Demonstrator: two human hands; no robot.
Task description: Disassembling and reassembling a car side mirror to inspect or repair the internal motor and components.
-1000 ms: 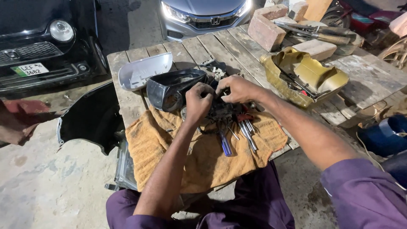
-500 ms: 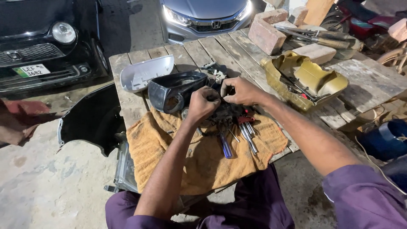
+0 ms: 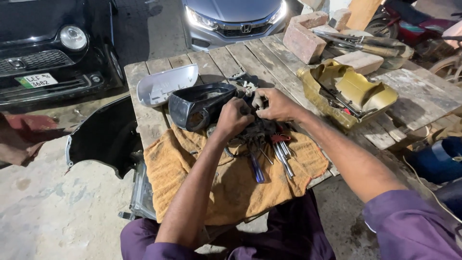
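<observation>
A black car side-mirror housing [image 3: 199, 105] lies on its side on the wooden table [image 3: 159, 123]. My left hand [image 3: 234, 119] is closed on the dark mechanism at the housing's right end. My right hand [image 3: 274, 103] pinches a small part of that same mechanism, fingertips meeting just beside my left hand. What sits between the fingers is too small and dark to make out. Under both hands an orange cloth [image 3: 226, 178] holds several screwdrivers [image 3: 279, 156] and a blue-handled tool [image 3: 257, 169].
A silver mirror cap [image 3: 163, 85] lies left of the housing. A yellow plastic tub [image 3: 353, 91] of tools stands at the right, bricks [image 3: 303, 41] behind it. Two parked cars [image 3: 231, 17] face the table. A black body panel [image 3: 98, 139] leans at the table's left.
Both hands have stayed on the mirror mechanism, shifting slightly closer together. The housing has barely moved.
</observation>
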